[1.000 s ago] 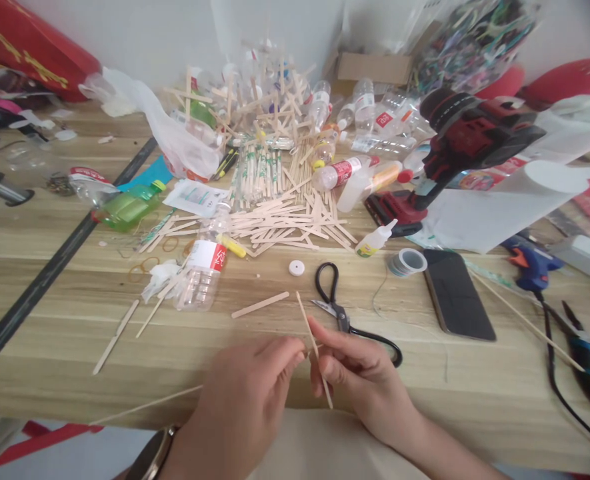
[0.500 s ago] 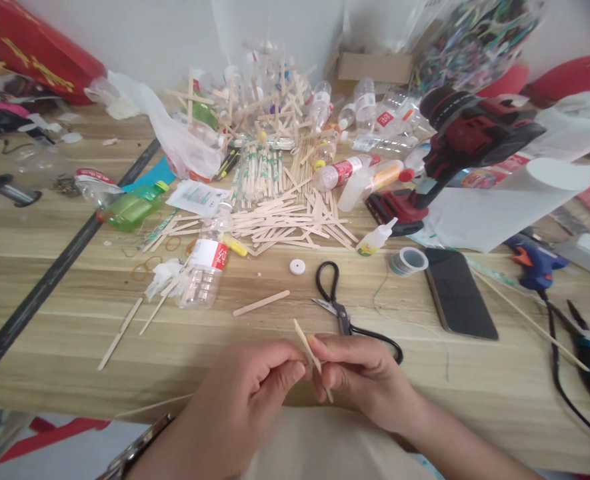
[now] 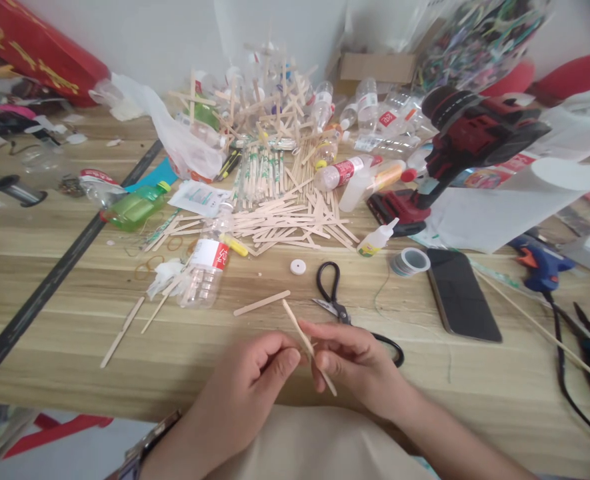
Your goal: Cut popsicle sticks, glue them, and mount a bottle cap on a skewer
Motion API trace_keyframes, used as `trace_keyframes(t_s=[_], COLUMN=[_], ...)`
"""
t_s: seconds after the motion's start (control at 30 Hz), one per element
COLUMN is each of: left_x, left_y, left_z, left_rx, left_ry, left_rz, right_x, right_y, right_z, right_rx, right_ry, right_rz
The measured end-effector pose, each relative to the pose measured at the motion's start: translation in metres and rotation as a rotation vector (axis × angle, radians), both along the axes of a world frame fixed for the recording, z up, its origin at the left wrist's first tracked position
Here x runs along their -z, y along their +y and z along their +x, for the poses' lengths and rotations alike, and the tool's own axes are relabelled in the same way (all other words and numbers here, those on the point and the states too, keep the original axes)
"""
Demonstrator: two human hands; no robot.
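Just over the table's front edge, both my hands meet around a flat wooden craft stick [image 3: 295,321], which stands at a slant. My right hand [image 3: 357,360] pinches this stick between thumb and fingers. My left hand [image 3: 265,377] is closed, thumb on forefinger, right beside it. A thin skewer tip [image 3: 314,345] shows at the craft stick's middle, in line with my left fingers; the rest of the skewer is hidden by the hand. Beyond the hands lie another craft stick [image 3: 262,303] and black-handled scissors [image 3: 342,312], partly covered by my right hand.
A plastic bottle [image 3: 205,267] stands left of centre, behind loose sticks. A pile of craft sticks [image 3: 285,223] fills the middle back. To the right are a glue bottle [image 3: 379,237], a wire spool [image 3: 409,262], a phone [image 3: 462,293], a drill [image 3: 455,153] and a glue gun [image 3: 539,263].
The craft stick has turned, its upper end swinging left and up. Both hands have shifted slightly left and up. The skewer length seen earlier beyond my left wrist is now out of sight.
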State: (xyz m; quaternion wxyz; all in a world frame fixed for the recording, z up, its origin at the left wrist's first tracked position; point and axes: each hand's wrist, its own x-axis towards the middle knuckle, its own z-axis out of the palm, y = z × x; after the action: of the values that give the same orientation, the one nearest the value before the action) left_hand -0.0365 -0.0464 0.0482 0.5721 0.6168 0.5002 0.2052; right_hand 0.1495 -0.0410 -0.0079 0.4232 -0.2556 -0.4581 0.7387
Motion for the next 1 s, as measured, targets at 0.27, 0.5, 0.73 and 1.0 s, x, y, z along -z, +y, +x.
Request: trace_keyframes(t_s=[0.27, 0.5, 0.73, 1.0], left_x=[0.015, 0.016, 0.009, -0.001], left_y=[-0.011, -0.013, -0.011, -0.003], left_z=[-0.004, -0.005, -0.004, -0.007], left_rx=[-0.076, -0.045, -0.011, 0.018], left_ry=[0.308, 0.357, 0.286, 0.160], left_rz=[0.495, 0.646, 0.416, 0.163], right_x=[-0.002, -0.003, 0.003, 0.002], right_y=[-0.008, -0.010, -0.013, -0.009], right_z=[-0.008, -0.008, -0.006, -0.003], right_rx=[0.074, 0.046, -0.013, -0.060], right_ry=[-0.052, -0.070, -0.055, -0.101], right_rz=[-0.167, -0.139, -0.075, -0.002])
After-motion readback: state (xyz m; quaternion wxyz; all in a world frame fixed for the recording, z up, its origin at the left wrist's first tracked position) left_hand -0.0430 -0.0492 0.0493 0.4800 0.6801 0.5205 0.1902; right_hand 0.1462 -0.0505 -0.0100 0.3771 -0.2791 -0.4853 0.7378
